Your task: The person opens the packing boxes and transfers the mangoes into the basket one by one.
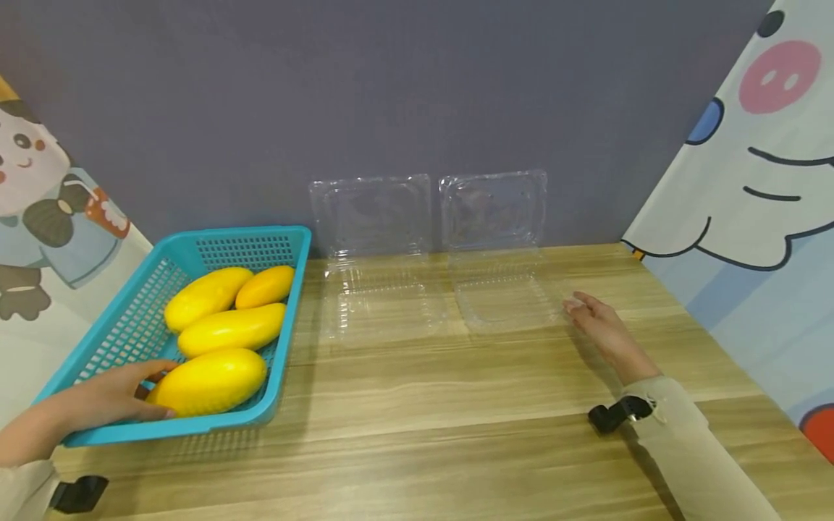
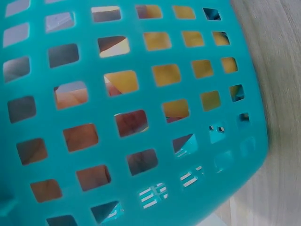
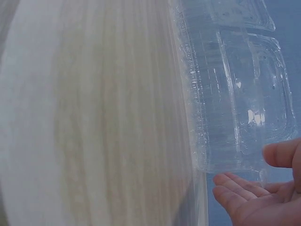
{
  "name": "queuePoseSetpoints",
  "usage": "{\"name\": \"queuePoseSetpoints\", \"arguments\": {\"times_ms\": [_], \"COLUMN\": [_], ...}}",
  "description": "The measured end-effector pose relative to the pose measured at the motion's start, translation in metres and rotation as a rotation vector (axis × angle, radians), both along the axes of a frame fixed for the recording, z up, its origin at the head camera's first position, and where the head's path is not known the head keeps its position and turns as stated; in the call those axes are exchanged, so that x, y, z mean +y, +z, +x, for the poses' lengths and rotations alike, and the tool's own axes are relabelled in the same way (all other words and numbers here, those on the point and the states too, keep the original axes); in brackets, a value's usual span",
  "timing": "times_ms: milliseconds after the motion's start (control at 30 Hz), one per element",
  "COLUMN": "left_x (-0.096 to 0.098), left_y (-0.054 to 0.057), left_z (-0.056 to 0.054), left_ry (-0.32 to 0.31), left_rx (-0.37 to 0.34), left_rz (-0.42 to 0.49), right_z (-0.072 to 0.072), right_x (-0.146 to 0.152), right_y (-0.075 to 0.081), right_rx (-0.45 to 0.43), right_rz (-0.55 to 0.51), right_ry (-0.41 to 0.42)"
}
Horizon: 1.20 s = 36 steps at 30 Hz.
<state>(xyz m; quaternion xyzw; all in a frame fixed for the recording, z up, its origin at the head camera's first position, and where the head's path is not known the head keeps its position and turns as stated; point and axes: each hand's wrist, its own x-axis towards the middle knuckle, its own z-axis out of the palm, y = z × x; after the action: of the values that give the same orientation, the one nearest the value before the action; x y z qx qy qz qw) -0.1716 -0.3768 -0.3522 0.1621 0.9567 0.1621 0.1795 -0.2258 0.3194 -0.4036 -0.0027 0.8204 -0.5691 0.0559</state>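
Inside a teal plastic basket [image 1: 299, 289] at the left, several yellow mangoes lie side by side. My left hand [image 1: 107, 394] reaches over the basket's near left rim and grips the left end of the nearest mango [image 1: 215, 382], thumb on the near side and fingers on the far side. The left wrist view sees this hand only through holes in the basket wall [image 2: 160, 141]. By the right corner of an opened clear plastic clamshell box [image 1: 495, 300], my right hand [image 1: 602, 329] holds nothing; its fingers [image 3: 233, 188] are extended with the thumb apart.
A second opened clear clamshell box [image 1: 384, 311] stands between the basket and the right-hand box. Both lids lean up toward the grey back panel [image 1: 391, 87]. Cartoon-printed sheets [image 1: 769, 188] flank the wooden table [image 1: 417, 434].
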Motion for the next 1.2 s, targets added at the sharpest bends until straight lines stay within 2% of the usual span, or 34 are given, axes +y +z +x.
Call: {"name": "queuePoseSetpoints", "arguments": {"times_ms": [133,267,333,633,700,867,967,1100,1200], "left_x": [0.002,0.006,0.008,0.019,0.023,0.041,0.053,0.069,0.079], "left_y": [0.005,0.017,0.023,0.041,0.044,0.053,0.06,0.071,0.079], "left_z": [0.002,0.001,0.001,0.0,-0.001,-0.005,-0.008,-0.009,-0.008], "left_ry": [0.021,0.063,0.07,0.039,0.029,0.013,0.007,0.002,-0.007], "left_rx": [-0.024,-0.105,-0.118,-0.074,-0.035,0.149,0.253,0.326,0.344], "left_rz": [0.016,0.061,0.067,0.066,0.061,0.023,0.008,-0.012,-0.031], "right_z": [-0.001,-0.001,-0.001,-0.002,-0.002,-0.004,-0.005,-0.007,-0.009], "right_x": [-0.001,0.0,0.0,0.003,0.004,0.007,0.009,0.013,0.014], "right_y": [0.0,-0.001,-0.001,-0.002,-0.002,0.0,0.003,0.013,0.022], "right_rx": [-0.002,0.007,0.019,0.032,0.042,0.044,0.043,0.067,0.07], "right_rz": [0.0,0.032,0.041,0.022,0.029,0.051,0.115,0.226,0.258], "right_ry": [0.0,-0.007,-0.014,-0.008,-0.013,-0.014,-0.02,-0.038,-0.03]}}
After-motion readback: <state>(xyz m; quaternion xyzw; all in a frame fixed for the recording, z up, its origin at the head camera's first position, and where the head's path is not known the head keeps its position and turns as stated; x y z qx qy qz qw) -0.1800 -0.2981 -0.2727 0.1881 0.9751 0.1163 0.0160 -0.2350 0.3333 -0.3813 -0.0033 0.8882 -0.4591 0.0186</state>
